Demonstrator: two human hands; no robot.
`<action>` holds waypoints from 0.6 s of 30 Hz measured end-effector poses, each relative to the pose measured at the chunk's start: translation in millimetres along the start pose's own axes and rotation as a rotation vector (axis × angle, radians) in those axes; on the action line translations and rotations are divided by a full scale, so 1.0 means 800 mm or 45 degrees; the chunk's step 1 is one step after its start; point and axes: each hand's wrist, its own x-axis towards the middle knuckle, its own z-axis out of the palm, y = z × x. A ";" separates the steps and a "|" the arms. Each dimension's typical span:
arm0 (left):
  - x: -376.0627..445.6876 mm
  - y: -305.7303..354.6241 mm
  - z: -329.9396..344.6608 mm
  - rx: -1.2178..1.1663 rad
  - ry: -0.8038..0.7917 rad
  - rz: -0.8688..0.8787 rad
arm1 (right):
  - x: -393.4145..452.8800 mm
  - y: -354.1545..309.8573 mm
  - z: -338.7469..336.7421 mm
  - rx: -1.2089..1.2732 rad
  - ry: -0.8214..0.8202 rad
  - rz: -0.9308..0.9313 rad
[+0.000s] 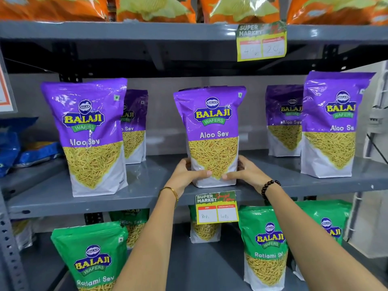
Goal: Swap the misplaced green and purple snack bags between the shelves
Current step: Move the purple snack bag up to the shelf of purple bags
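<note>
A purple Aloo Sev bag [212,131] stands upright at the middle of the grey middle shelf [147,192], near its front edge. My left hand [186,173] grips its lower left side and my right hand [243,171] grips its lower right side, thumbs across the front. Other purple bags stand on the same shelf: one at the left [90,135], one behind it [134,124], and two at the right [333,124] [283,120]. Green Ratlami Sev bags fill the shelf below, at the left [92,257], the right [264,248], and further back [205,229].
Orange snack bags [147,9] line the top shelf. Blue bags [19,148] lie on the neighbouring shelf at the left. Yellow price tags hang from the top shelf edge [261,43] and the middle shelf edge [216,207]. A perforated upright post [10,248] stands at the lower left.
</note>
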 end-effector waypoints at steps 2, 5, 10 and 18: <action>-0.002 0.001 0.000 0.006 -0.019 0.017 | -0.001 0.000 0.000 0.006 -0.001 0.001; -0.004 0.002 0.001 0.052 -0.005 0.040 | -0.003 -0.001 0.000 0.004 0.007 0.000; -0.004 0.002 0.001 0.065 0.025 0.017 | -0.004 -0.002 -0.001 -0.004 -0.001 0.017; -0.002 0.002 0.002 0.083 0.053 0.002 | -0.004 -0.002 -0.002 0.014 -0.045 0.009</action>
